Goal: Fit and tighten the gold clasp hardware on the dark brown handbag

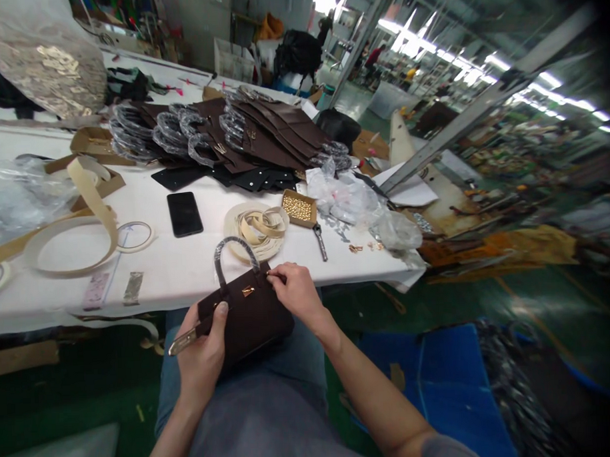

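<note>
A dark brown handbag rests on my lap against the table's front edge. Its arched handle is wrapped in clear plastic, and a small gold clasp sits on its front. My left hand is closed round the bag's left side, thumb on the front. From that hand a brown strap with a metal end piece sticks out to the left. At the bag's upper right corner, by the handle base, my right hand pinches a small dark piece; whether it is a strap end is unclear.
On the white table lie a black phone, coiled beige tape, a box of gold studs, a short metal tool and plastic bags. Brown bag pieces are piled behind. A blue sheet lies at right.
</note>
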Motion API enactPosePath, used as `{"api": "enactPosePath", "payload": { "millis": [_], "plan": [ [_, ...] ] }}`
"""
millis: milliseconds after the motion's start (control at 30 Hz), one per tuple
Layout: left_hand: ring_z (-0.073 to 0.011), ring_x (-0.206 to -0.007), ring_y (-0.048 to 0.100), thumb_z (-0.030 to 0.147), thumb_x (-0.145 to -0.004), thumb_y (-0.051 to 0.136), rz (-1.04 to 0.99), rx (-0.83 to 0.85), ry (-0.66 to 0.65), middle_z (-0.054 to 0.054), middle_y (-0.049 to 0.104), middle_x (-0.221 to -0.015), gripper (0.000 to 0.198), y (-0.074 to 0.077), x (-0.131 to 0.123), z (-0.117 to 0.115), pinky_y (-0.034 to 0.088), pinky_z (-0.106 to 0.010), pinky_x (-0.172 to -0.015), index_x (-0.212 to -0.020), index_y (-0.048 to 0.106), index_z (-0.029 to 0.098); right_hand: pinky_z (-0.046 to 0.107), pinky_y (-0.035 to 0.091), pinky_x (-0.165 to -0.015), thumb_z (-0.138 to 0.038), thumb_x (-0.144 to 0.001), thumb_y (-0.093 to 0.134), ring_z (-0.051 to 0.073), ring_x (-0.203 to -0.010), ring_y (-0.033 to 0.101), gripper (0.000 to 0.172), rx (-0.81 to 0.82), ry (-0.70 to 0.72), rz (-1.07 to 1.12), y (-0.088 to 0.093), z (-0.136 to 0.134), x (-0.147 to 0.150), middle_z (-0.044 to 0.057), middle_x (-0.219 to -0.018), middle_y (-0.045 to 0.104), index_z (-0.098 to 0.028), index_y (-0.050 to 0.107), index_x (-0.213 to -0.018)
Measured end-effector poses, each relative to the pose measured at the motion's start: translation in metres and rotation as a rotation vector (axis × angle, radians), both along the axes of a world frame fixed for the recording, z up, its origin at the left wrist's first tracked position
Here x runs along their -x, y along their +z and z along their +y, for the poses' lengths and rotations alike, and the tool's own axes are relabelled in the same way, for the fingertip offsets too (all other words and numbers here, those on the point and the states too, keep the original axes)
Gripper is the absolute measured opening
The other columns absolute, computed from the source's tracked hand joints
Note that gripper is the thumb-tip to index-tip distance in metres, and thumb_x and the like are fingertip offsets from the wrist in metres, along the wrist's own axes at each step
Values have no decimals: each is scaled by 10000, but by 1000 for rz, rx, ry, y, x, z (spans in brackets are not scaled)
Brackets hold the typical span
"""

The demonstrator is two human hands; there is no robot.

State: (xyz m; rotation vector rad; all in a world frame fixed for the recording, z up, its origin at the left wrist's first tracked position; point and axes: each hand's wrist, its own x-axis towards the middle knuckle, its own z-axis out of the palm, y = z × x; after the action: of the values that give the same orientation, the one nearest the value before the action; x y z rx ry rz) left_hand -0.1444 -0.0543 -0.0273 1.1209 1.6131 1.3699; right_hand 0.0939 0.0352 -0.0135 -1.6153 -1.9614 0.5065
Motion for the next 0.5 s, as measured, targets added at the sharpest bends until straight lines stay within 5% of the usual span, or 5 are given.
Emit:
{"api": "enactPosePath", "payload": {
  "millis": [267, 433, 500],
  "plan": [
    [-263, -1016, 778, 546, -1092, 700, 194, -50, -30, -43, 820, -1130, 349, 4, -3, -9, 606, -324, -921, -1220, 792, 235, 326, 535, -958, -76, -1003, 791, 244, -960, 744, 167, 94, 25, -151, 3, 5, 14, 70, -999, 809, -215, 881, -983],
    [-307, -1005, 784, 664, -1042, 687, 172, 28, 19, -6, 823, -1116, 397, 14, -6, -8, 648, -402, -867, -1194, 800, 315, 357, 587, -987, -245, -998, 848, 260, -1019, 754, 180, 86, -153, 107, 4, -9, 7, 79, -1080, 772, -261, 888, -1173],
    [-314, -1051, 770, 671, -1052, 696, 131, 35, -22, -34, 799, -1217, 423, 27, -32, 10, 671, -421, -854, -1252, 788, 310, 436, 625, -998, -417, -778, 1045, 322, -1083, 753, 705, 41, -396, 325, 22, -25, -9, 91, -1189, 753, -299, 795, -1427]
  ]
}}
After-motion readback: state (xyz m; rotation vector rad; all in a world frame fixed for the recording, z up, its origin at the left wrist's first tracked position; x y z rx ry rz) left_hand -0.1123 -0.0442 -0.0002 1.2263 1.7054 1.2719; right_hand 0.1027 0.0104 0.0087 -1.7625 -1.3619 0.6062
